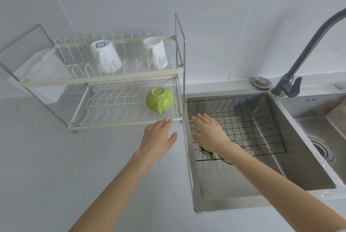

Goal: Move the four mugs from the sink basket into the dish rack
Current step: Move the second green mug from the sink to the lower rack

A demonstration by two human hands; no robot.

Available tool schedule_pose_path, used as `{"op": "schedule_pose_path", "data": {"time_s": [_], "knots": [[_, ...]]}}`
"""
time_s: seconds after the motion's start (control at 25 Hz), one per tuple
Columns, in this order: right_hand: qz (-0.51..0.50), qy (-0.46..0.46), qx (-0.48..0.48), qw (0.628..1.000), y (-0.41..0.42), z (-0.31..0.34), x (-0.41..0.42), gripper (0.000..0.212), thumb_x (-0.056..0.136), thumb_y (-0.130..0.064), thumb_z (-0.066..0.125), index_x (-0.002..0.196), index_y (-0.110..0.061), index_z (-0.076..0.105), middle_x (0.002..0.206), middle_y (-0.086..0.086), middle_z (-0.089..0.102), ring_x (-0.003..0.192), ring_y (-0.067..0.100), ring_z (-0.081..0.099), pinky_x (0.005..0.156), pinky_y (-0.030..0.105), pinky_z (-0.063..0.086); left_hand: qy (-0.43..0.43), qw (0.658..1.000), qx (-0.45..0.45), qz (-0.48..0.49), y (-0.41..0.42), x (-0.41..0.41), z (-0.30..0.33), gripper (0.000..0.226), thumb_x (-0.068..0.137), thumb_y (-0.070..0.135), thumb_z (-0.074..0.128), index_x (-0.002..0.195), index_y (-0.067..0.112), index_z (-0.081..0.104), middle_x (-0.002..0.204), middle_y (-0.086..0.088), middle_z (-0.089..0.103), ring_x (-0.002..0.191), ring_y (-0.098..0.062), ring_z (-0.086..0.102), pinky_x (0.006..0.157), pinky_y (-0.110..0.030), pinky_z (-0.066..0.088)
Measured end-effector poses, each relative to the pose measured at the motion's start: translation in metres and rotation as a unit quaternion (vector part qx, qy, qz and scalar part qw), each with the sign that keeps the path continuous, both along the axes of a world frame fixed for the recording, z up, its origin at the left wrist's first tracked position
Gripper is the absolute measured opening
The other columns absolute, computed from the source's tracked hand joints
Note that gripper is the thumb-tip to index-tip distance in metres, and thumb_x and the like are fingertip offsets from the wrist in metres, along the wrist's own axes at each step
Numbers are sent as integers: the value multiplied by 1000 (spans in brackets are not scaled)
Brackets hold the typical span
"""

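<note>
Two white mugs stand upside down on the upper tier of the cream dish rack. A green mug rests upside down on the lower tier at the right. A second green mug lies in the black wire sink basket, mostly hidden under my right hand, which hovers flat over it with fingers spread. My left hand is open above the counter, just in front of the rack's lower tier, holding nothing.
The steel sink holds the basket; a dark faucet arches over its back right. A second basin with a drain lies to the right. A white plastic holder hangs on the rack's left end. Grey counter spreads at left.
</note>
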State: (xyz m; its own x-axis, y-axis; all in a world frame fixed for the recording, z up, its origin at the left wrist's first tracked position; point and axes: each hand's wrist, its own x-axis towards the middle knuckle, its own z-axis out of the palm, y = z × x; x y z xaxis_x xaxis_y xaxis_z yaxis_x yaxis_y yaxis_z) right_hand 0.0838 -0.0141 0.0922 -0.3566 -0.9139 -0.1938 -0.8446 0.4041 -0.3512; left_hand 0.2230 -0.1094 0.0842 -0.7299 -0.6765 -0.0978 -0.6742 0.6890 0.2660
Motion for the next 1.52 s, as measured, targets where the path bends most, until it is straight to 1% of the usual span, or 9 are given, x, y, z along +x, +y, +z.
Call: {"op": "schedule_pose_path", "data": {"time_s": [0.24,0.52,0.72,0.88,1.0,1.2,1.32,1.4,1.52], "knots": [[-30,-31,25,999,48,-15,-58,61,92,-28,47,145,-15,20,156,7,20,146,24,12,119,37,12,35,999,30,-9,47,-63,-4,56,93,37,36,141,14,22,153,-6,26,139,-21,27,114,-38,22],[-51,-63,30,996,76,-27,-116,62,91,-27,48,145,-10,21,154,8,25,144,23,17,118,37,17,1,996,91,8,74,-121,-25,61,92,39,38,143,15,15,156,-7,16,142,-24,21,115,-40,23],[-52,-103,41,992,75,-43,-145,64,91,-26,49,145,-10,20,154,11,24,143,25,20,117,37,20,-31,988,147,39,77,-145,-46,65,91,40,39,144,14,12,156,-8,16,142,-25,22,115,-44,25],[-75,-161,57,983,63,-62,-159,64,91,-27,50,145,-11,20,155,11,22,142,27,23,114,37,26,-3,970,232,74,71,-159,-64,58,92,35,41,142,12,20,150,-10,30,135,-26,33,108,-39,31],[-91,-196,76,973,52,-79,-164,64,91,-27,50,145,-11,21,153,11,27,138,30,30,109,37,32,23,950,291,109,62,-166,-83,56,91,31,44,141,14,24,146,-9,36,132,-25,37,107,-37,32],[-117,-242,115,956,32,-110,-170,61,90,-25,51,143,-10,23,148,13,35,133,30,37,104,36,35,39,927,331,170,45,-182,-111,58,91,26,47,141,12,22,147,-10,35,134,-25,34,109,-33,28],[-132,-262,138,946,19,-129,-175,60,90,-25,52,142,-10,26,144,15,40,130,32,41,103,35,36,36,911,358,200,37,-193,-129,53,91,23,47,139,10,28,139,-13,43,131,-28,38,104,-30,31],[-143,-273,152,939,11,-141,-178,61,90,-26,52,142,-10,26,142,17,42,130,33,41,103,37,37,29,906,364,214,32,-196,-141,51,90,23,48,136,10,31,135,-16,44,128,-29,39,103,-32,33],[-153,-290,173,929,0,-158,-181,63,90,-29,52,144,-12,23,141,18,43,130,33,41,103,37,37,20,901,362,237,26,-199,-156,55,89,24,49,138,8,28,139,-17,37,130,-28,35,108,-36,30]]}}
